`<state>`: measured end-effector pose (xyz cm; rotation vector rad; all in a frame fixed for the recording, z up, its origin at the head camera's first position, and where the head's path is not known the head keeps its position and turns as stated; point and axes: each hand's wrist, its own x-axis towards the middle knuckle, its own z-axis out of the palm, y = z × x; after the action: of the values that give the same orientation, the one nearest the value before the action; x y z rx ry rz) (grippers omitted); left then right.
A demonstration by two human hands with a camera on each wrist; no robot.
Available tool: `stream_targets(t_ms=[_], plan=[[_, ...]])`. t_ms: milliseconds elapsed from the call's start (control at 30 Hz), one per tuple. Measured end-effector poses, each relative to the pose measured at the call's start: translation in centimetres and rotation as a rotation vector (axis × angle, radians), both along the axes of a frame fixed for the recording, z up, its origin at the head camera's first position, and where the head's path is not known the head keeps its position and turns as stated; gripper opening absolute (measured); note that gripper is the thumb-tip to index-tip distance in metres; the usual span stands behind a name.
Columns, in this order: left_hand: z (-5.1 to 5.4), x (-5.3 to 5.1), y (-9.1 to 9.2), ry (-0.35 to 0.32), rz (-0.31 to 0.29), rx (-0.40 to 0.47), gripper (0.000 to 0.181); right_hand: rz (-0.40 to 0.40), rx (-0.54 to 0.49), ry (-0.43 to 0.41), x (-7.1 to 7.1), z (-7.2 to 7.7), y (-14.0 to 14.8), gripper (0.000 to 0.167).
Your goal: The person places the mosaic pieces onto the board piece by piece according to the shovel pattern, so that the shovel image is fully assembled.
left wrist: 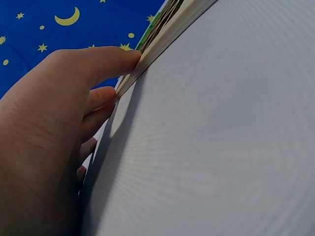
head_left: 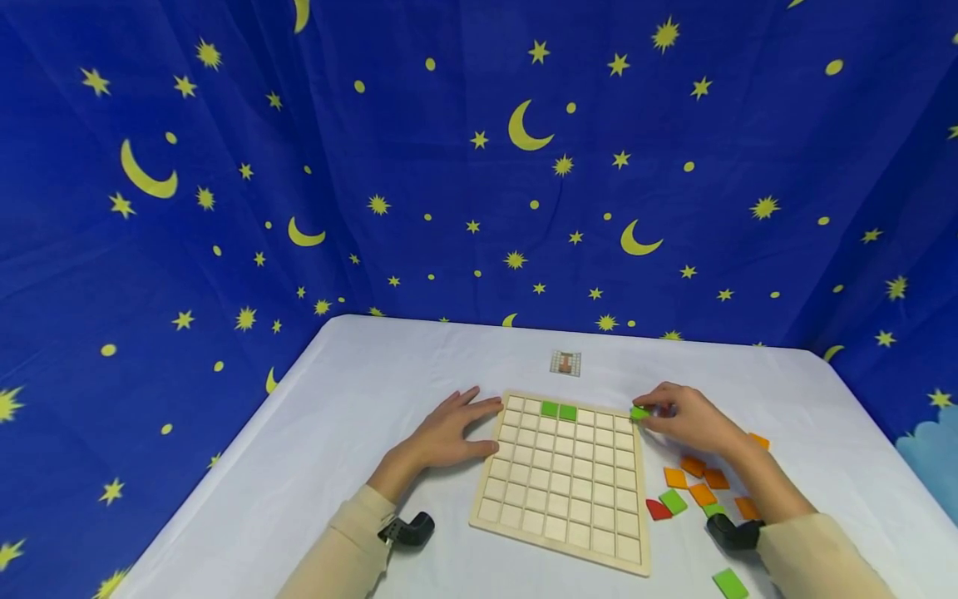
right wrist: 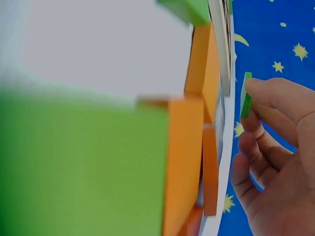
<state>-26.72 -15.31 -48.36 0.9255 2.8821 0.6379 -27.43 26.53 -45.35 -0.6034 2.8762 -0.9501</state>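
Note:
A wooden grid board (head_left: 557, 482) lies on the white table, with two green square tiles (head_left: 559, 411) side by side in its far row. My left hand (head_left: 449, 433) touches the board's left edge with extended fingers and thumb; the left wrist view shows the thumb against the wooden rim (left wrist: 157, 51). At the far right corner of the board, my right hand (head_left: 692, 418) pinches a green tile (right wrist: 246, 94) between thumb and fingers. In the right wrist view the tile stands on edge in that grip.
Loose orange tiles (head_left: 675, 477), green tiles (head_left: 729, 583) and a red rounded piece (head_left: 659, 509) lie right of the board. A small printed picture card (head_left: 565, 363) lies beyond it. A blue star-patterned curtain (head_left: 449, 166) surrounds the table (head_left: 404, 358).

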Motion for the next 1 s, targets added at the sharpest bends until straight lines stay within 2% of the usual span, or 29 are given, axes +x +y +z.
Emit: stream_targets(t_ms=[400,1000], plan=[[0.0,-0.1,0.0,0.014,-0.008,-0.003,0.070,0.029,-0.020,-0.035,-0.3,0.2,-2.5,0.032],[0.1,0.0,0.0,0.004,-0.008,0.002,0.070,0.154,-0.052,-0.023,-1.0,0.0,-5.3,0.028]])
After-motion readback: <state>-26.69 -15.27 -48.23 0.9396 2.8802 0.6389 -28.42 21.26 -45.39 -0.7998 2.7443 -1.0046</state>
